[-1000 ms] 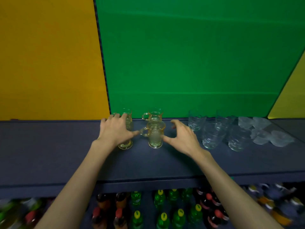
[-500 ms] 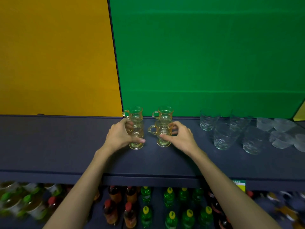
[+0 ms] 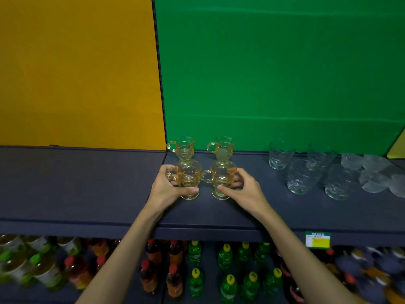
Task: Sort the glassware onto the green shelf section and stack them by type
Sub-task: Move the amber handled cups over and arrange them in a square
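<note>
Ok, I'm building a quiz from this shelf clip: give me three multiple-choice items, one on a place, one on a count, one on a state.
1. Where do the amber mugs stand?
A. before the orange panel
B. at the green section's left end
C. among the bottles below

2. How many amber mugs show?
A. two
B. four
C. six

3. What is the left hand doing?
A. gripping a front mug
B. hanging idle
C. holding a bottle

Key: 1 B, the amber mugs sit just right of the panel seam on the shelf. 2 B, two front, two behind. 3 A, the left hand curls round the front left mug.
</note>
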`<action>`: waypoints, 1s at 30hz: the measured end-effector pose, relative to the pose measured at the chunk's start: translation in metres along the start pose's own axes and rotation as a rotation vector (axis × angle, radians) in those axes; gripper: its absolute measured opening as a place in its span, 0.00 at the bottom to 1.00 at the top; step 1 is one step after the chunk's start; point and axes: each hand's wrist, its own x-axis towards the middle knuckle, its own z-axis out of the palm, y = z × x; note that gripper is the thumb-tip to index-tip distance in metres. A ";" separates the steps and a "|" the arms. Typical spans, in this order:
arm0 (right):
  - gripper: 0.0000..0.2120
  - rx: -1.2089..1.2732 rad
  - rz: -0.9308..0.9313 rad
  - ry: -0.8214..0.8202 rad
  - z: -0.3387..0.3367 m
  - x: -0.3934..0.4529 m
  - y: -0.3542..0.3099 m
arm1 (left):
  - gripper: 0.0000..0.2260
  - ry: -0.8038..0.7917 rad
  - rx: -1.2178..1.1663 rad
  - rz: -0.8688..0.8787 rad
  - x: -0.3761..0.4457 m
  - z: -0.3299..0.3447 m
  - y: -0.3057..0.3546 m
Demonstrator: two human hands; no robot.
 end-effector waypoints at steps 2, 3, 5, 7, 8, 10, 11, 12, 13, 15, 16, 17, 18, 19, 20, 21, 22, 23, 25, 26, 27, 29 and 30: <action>0.25 0.019 0.000 -0.005 0.003 -0.003 0.005 | 0.38 -0.017 -0.018 -0.003 -0.003 0.001 -0.002; 0.26 0.017 -0.002 -0.001 0.004 -0.004 0.007 | 0.37 -0.025 -0.009 -0.003 -0.004 0.002 -0.003; 0.27 0.006 -0.005 0.002 0.004 -0.007 0.008 | 0.37 -0.041 0.027 0.003 -0.007 0.001 -0.004; 0.29 -0.025 -0.013 -0.004 0.004 -0.011 0.008 | 0.37 -0.052 0.064 0.009 -0.009 -0.001 -0.005; 0.30 -0.041 -0.019 -0.006 0.004 -0.013 0.008 | 0.37 -0.054 0.097 0.016 -0.011 -0.003 -0.006; 0.29 -0.061 -0.029 -0.006 0.005 -0.019 0.009 | 0.36 -0.055 0.178 0.042 -0.015 -0.006 -0.005; 0.29 -0.068 -0.034 -0.002 0.005 -0.022 0.010 | 0.36 -0.057 0.205 0.051 -0.017 -0.007 -0.004; 0.28 -0.075 -0.040 0.004 0.006 -0.024 0.010 | 0.36 -0.057 0.221 0.055 -0.020 -0.009 -0.004; 0.27 -0.083 -0.045 0.010 0.007 -0.026 0.012 | 0.36 -0.055 0.228 0.055 -0.022 -0.010 -0.005; 0.27 -0.097 -0.051 0.020 0.009 -0.029 0.013 | 0.35 -0.035 0.233 0.050 -0.026 -0.013 -0.006; 0.26 -0.105 -0.054 0.028 0.010 -0.030 0.013 | 0.35 -0.025 0.233 0.048 -0.028 -0.015 -0.007; 0.26 -0.113 -0.057 0.039 0.011 -0.031 0.013 | 0.34 -0.018 0.232 0.047 -0.029 -0.015 -0.008; 0.26 -0.120 -0.061 0.051 0.011 -0.032 0.013 | 0.34 -0.015 0.233 0.046 -0.030 -0.016 -0.009; 0.26 -0.124 -0.064 0.062 0.012 -0.033 0.013 | 0.34 -0.015 0.233 0.046 -0.031 -0.016 -0.009; 0.26 -0.126 -0.067 0.068 0.012 -0.034 0.013 | 0.34 -0.014 0.234 0.047 -0.031 -0.016 -0.009; 0.26 -0.127 -0.066 0.070 0.011 -0.034 0.013 | 0.34 -0.013 0.237 0.051 -0.031 -0.017 -0.010; 0.26 -0.124 -0.066 0.072 0.011 -0.034 0.012 | 0.34 -0.011 0.243 0.057 -0.031 -0.017 -0.010; 0.26 -0.123 -0.064 0.074 0.011 -0.034 0.013 | 0.34 -0.008 0.248 0.063 -0.031 -0.017 -0.009; 0.24 -0.131 -0.064 0.079 0.012 -0.034 0.013 | 0.34 -0.004 0.250 0.070 -0.032 -0.017 -0.009; 0.23 -0.136 -0.065 0.082 0.012 -0.035 0.013 | 0.34 -0.003 0.250 0.072 -0.032 -0.017 -0.008; 0.23 -0.138 -0.065 0.086 0.013 -0.034 0.013 | 0.34 -0.003 0.250 0.072 -0.032 -0.017 -0.008; 0.23 -0.139 -0.070 0.091 0.013 -0.034 0.013 | 0.34 -0.006 0.246 0.066 -0.032 -0.017 -0.008; 0.23 -0.141 -0.073 0.092 0.013 -0.034 0.013 | 0.34 -0.006 0.244 0.066 -0.031 -0.017 -0.008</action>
